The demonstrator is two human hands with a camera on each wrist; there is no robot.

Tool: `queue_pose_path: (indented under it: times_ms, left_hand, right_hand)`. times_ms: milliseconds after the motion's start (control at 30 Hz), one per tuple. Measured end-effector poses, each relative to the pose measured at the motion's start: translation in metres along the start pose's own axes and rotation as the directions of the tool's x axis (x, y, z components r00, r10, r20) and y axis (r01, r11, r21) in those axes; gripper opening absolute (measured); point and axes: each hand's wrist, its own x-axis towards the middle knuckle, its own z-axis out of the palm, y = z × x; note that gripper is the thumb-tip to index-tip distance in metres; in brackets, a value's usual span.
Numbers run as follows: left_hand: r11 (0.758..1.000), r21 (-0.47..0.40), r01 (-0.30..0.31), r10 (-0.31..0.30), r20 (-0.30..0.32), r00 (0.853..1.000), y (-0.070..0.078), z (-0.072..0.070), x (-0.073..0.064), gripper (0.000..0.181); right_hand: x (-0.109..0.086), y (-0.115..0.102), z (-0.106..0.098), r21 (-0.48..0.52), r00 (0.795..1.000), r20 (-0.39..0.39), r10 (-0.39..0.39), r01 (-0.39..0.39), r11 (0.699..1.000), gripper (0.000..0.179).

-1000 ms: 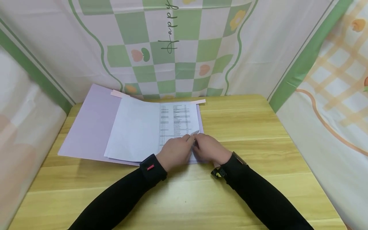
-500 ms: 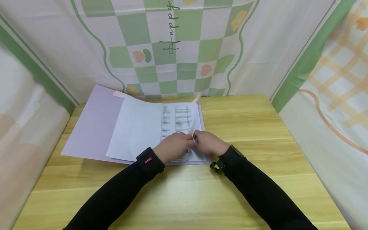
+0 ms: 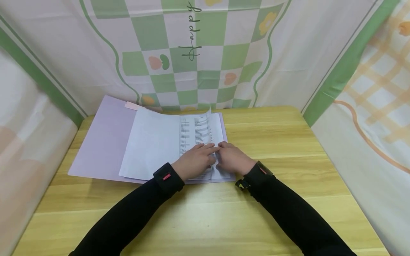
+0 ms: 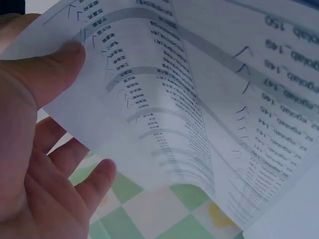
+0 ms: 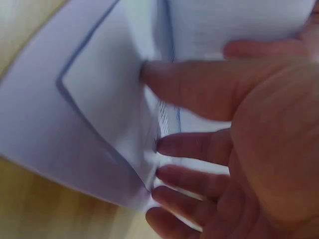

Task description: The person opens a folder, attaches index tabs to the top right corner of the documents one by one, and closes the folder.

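Observation:
A lilac folder (image 3: pixel 99 142) lies spread on the table with white paper inside. My left hand (image 3: pixel 194 162) holds the edge of a printed page (image 3: pixel 189 131), which lifts and curls to the left. In the left wrist view, the thumb (image 4: pixel 65 59) lies on the printed side and the fingers show below the page's edge. The sheet beneath (image 3: pixel 217 129) is exposed along the folder's right side. My right hand (image 3: pixel 233 158) is beside the left; in the right wrist view its thumb and fingertips touch the lower sheet (image 5: pixel 99 94), spread apart.
A blank white page (image 3: pixel 148 145) covers the folder's middle, with a pink tab (image 3: pixel 132 105) at its top left. The wooden table (image 3: pixel 272 135) runs to a patterned cloth (image 3: pixel 209 53) at the back. Cloth also hangs at both sides.
The printed page's right edge has come up and curled to the left, its pink tab swinging out of sight. My left hand has shifted slightly left, and more of the sheet beneath shows.

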Motion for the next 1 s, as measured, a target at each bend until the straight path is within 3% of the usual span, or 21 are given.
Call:
queue_pose_path:
  times_ms: [133, 233, 500, 733, 1000]
  left_hand:
    - [1.000, -0.015, -0.008, 0.009, 0.017, 1.000, -0.002, -0.001, 0.003, 0.021]
    - [0.999, -0.033, -0.005, 0.007, 0.066, 0.998, -0.004, -0.001, 0.004, 0.024]
    - [0.998, -0.062, -0.021, 0.031, 0.157, 0.987, -0.007, -0.005, 0.001, 0.027]
    - [1.000, 0.009, -0.023, 0.021, 0.165, 0.986, -0.014, -0.017, -0.014, 0.025]
    - [0.996, 0.087, -0.012, -0.003, 0.167, 0.986, -0.019, -0.030, -0.041, 0.020]
  right_hand:
    - [-0.001, 0.000, -0.003, -0.010, 0.999, 0.039, -0.022, 0.022, 1.000, 0.066]
    - [0.000, 0.000, -0.004, -0.031, 0.997, 0.061, -0.041, 0.043, 0.999, 0.071]
    - [0.002, -0.002, -0.005, -0.034, 0.993, 0.115, -0.028, 0.032, 0.999, 0.068]
    - [0.006, -0.003, -0.002, -0.026, 0.991, 0.130, -0.015, 0.019, 0.999, 0.070]
    - [0.005, -0.003, -0.002, -0.017, 0.991, 0.135, 0.009, -0.007, 1.000, 0.072]
